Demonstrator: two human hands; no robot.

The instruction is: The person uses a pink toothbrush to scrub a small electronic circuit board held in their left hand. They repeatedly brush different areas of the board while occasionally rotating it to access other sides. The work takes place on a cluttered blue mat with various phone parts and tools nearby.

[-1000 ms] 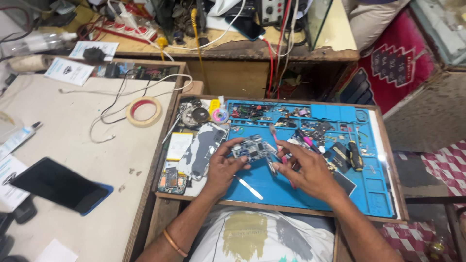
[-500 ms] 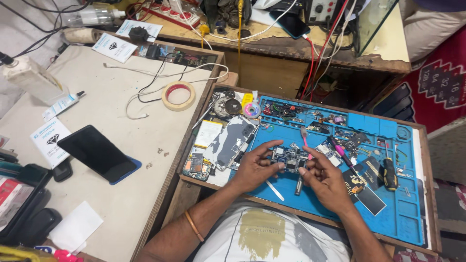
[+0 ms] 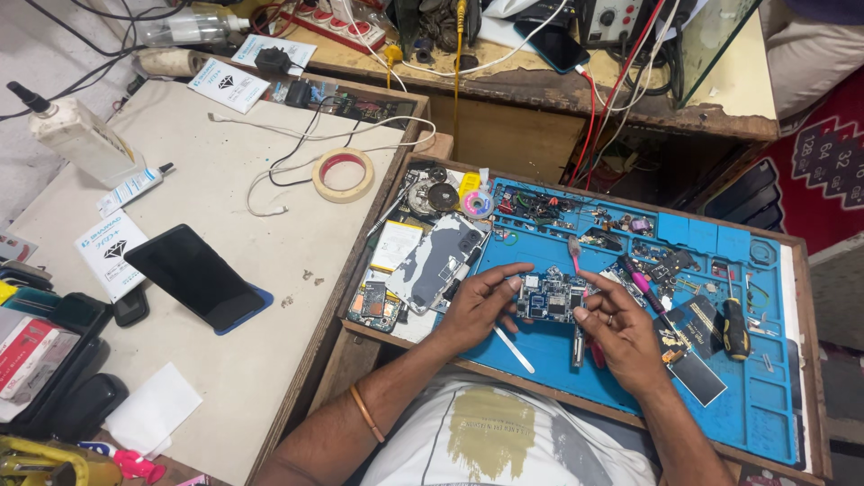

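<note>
Near the front edge of the blue work mat (image 3: 540, 355), which fills a shallow wooden tray (image 3: 804, 360) to the right of the desk (image 3: 225, 180), both hands meet over a small circuit board (image 3: 551, 297). The left hand (image 3: 477, 306) pinches the board's left side between thumb and fingers, holding it just above the mat; the right hand (image 3: 621, 328) is closed around a thin pink-tipped tool (image 3: 576, 261) whose upper end stands above the board's right edge. Bare mat lies in front of the hands, broken by a flat white pry stick (image 3: 515, 349), and more opens toward the tray's front right corner; the back of the mat is crowded with small parts and screws. A black-handled screwdriver (image 3: 736, 326) lies well to the right, a dark phone panel (image 3: 697, 360) just beside the right wrist. At the tray's left edge sit an opened grey phone back (image 3: 432, 261) and a small component board (image 3: 373, 304). On the desk, a black phone (image 3: 193, 277) lies well apart from a roll of tape (image 3: 343, 174) — white cable loops between them. The circuit board is dark, crowded with silver shields and tiny parts; its detail is too fine to read. The tool's lower end is hidden behind the right hand's fingers — the desk's left side is cut off.
</note>
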